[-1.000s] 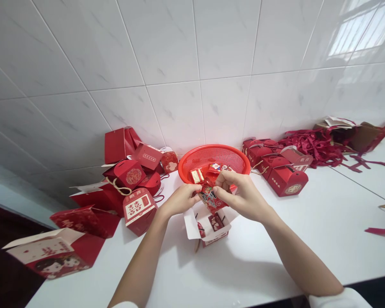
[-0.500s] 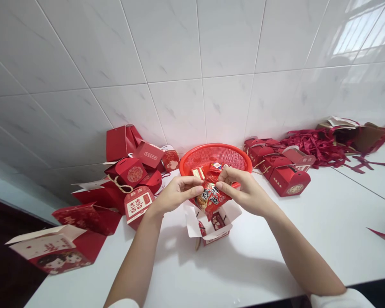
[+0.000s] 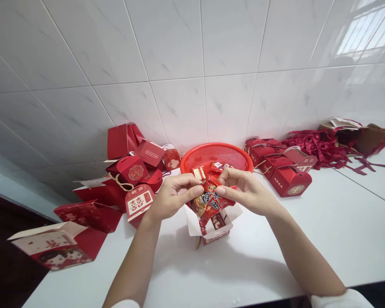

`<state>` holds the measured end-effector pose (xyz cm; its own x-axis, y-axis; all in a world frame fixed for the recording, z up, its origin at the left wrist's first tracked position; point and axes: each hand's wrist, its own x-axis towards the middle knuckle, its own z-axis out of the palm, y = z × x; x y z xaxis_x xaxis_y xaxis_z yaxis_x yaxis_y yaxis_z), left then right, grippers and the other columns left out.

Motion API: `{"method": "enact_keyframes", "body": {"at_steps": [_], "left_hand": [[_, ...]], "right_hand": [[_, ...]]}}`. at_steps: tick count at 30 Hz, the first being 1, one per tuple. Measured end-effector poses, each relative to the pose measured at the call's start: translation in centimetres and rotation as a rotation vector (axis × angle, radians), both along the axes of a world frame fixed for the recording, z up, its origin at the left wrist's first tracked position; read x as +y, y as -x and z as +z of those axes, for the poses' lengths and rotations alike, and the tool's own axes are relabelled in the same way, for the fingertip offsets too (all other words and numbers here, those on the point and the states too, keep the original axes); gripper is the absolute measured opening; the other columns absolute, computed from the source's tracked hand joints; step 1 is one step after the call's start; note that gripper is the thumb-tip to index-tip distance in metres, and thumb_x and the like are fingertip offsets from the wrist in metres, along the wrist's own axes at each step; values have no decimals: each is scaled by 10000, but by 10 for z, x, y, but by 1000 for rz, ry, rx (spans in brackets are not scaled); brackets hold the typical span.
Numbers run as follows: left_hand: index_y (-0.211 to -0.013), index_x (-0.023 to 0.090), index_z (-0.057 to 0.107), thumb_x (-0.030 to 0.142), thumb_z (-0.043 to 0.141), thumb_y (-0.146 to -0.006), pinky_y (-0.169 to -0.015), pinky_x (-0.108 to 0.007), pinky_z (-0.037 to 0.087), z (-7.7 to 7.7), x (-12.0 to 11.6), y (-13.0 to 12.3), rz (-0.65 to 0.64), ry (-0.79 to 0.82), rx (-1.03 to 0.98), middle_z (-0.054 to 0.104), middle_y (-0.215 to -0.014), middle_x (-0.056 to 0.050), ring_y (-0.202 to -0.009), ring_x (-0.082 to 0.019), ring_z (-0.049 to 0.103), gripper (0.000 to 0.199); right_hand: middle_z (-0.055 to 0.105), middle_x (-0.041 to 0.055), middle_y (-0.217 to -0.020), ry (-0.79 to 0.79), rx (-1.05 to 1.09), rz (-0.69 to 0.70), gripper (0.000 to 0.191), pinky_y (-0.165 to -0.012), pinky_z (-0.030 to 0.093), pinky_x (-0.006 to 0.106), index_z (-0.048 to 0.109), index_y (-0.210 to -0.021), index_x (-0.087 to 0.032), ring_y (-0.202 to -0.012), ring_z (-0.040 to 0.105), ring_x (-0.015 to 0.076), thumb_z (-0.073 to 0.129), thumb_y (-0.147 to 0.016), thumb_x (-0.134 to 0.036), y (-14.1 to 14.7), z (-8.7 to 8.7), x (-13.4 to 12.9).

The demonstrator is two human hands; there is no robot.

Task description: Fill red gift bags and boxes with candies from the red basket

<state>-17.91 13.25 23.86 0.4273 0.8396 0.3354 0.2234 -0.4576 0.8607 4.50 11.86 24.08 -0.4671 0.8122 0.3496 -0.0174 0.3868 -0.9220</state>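
A red snack packet (image 3: 208,200) with dark and white lettering is pinched between my two hands. My left hand (image 3: 179,194) grips its upper left edge between thumb and fingers. At the upper right edge, my right hand (image 3: 244,188) pinches it with thumb and index finger. Just below the packet stands an open gift box (image 3: 195,229) with its white flaps spread. Small red wrapped pieces lie inside the box, partly hidden by the packet. Behind my hands is a red mesh basket (image 3: 216,149) with several wrapped sweets (image 3: 199,172) in it.
Several red gift boxes (image 3: 139,205) are piled at the left, some open, one (image 3: 59,248) at the table's left edge. Closed red boxes (image 3: 290,182) stand right of the basket. Dark red ribbons (image 3: 317,147) lie heaped farther right. A tiled wall (image 3: 176,102) rises behind the white table (image 3: 244,256).
The packet has turned slightly between my fingers, so its printed front faces up more fully. Both hands keep hold of it, and the view has shifted a little.
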Motion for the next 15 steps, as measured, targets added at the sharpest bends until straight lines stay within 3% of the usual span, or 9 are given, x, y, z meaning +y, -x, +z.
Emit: {"method": "enact_keyframes", "body": {"at_steps": [5, 11, 15], "left_hand": [[-761, 135, 706, 508, 633, -863, -598, -235, 463, -1, 0, -7, 41, -6, 72, 640, -712, -36, -667, -141, 563, 393], [-1048, 177, 719, 473, 542, -923, -781, -285, 511, -1, 6, 0, -7, 50, 288, 725, -995, -58, -899, -201, 645, 367], [-988, 206, 732, 436, 539, -921, -878, -306, 475, 3, 10, 11, -9, -24, 460, 705, -1050, -57, -979, -210, 617, 307]], "right_hand": [[499, -33, -675, -102, -72, -105, 293, -564, 416, 245, 509, -737, -195, -612, 465, 102, 642, -897, -402, -2, -1, 5], [566, -17, -682, -220, -315, -197, 222, -595, 414, 254, 531, -712, -187, -641, 521, 124, 599, -902, -280, -12, -2, 10], [560, -34, -665, -251, -540, -223, 206, -569, 347, 232, 498, -688, -189, -606, 491, 109, 587, -862, -124, -10, -4, 10]]}}
